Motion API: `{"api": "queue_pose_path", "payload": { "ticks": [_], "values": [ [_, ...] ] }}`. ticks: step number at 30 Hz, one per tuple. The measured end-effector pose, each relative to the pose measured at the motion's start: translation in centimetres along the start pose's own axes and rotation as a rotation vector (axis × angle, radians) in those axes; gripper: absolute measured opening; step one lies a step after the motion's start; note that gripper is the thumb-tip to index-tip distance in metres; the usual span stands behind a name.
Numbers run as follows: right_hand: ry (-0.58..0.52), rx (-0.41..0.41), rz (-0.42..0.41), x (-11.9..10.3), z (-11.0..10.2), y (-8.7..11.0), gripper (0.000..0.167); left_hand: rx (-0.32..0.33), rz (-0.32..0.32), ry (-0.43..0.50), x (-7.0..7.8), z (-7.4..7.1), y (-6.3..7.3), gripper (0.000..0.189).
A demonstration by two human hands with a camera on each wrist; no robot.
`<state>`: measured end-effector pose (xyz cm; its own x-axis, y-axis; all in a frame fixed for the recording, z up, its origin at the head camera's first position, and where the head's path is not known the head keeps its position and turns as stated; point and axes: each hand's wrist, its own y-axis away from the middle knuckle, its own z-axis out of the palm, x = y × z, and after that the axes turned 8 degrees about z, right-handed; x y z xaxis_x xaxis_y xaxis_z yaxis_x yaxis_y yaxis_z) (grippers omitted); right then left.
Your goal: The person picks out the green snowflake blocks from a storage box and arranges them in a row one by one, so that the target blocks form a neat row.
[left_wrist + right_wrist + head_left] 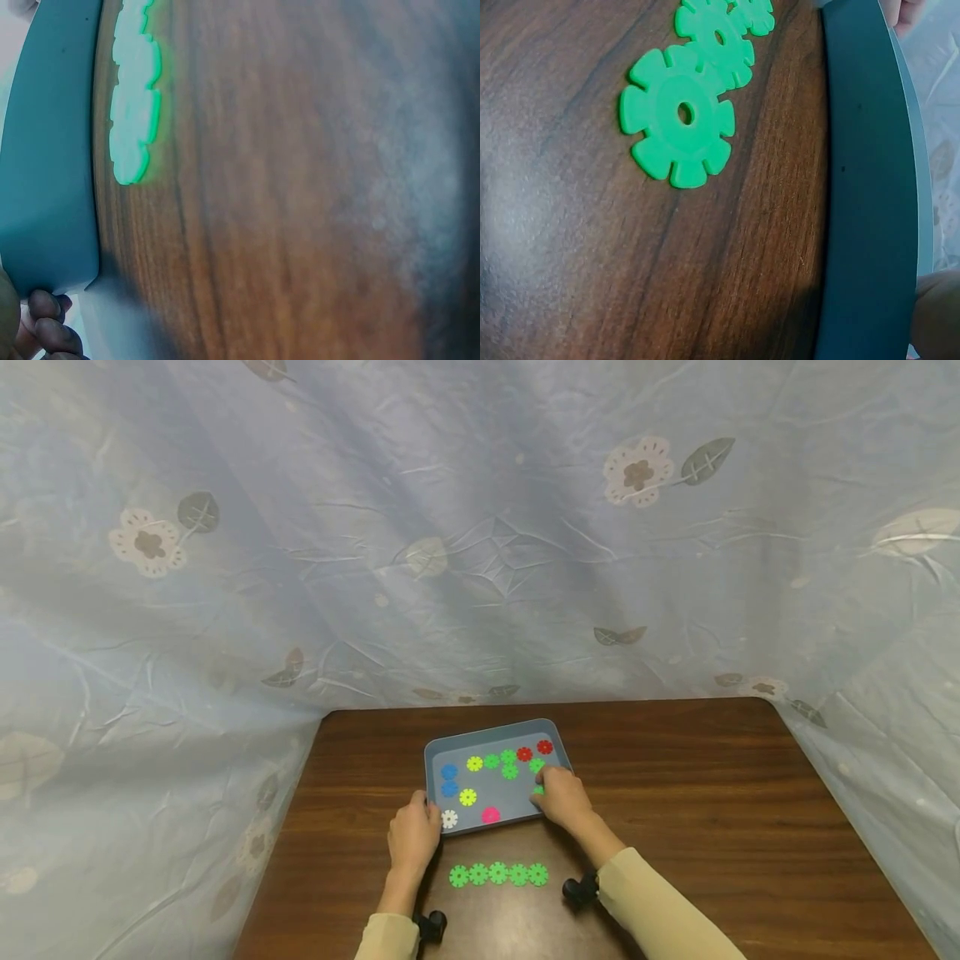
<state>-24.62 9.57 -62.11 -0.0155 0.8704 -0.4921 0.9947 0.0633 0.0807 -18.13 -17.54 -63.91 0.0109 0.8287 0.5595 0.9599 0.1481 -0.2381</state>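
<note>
My left hand (414, 835) grips the grey-blue tray (480, 747) at its front left corner. Its thumb lies along the rim, and curled fingers (56, 322) show at the corner in the left wrist view. Over the tray's front right part, my right hand (564, 795) reaches inside with thumb and forefinger apart, beside a partly covered green notched disc (537, 791). Another green disc (537, 766) lies just beyond the forefinger. On the table before the tray, several green discs (679, 116) form a joined row, between my forearms.
Inside the tray lie more discs: blue (449, 772), yellow (475, 764), green (509, 772), red (544, 747), white (449, 819) and pink (491, 815). A wooden table (690, 810) carries everything. A flowered curtain (480, 568) hangs behind it and along both sides.
</note>
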Motion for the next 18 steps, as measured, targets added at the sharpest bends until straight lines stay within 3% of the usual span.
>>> {"api": "queue_pose_path", "payload": {
  "ticks": [10,18],
  "values": [
    [-0.008,-0.061,-0.038,0.4,-0.3,-0.2,0.024,0.005,0.0,-0.002,0.1,0.1,0.1,0.017],
    [-0.22,-0.06,-0.113,1.2,-1.3,0.6,0.014,0.002,0.001,-0.009,0.0,0.2,-0.1,0.016]
  ]
}}
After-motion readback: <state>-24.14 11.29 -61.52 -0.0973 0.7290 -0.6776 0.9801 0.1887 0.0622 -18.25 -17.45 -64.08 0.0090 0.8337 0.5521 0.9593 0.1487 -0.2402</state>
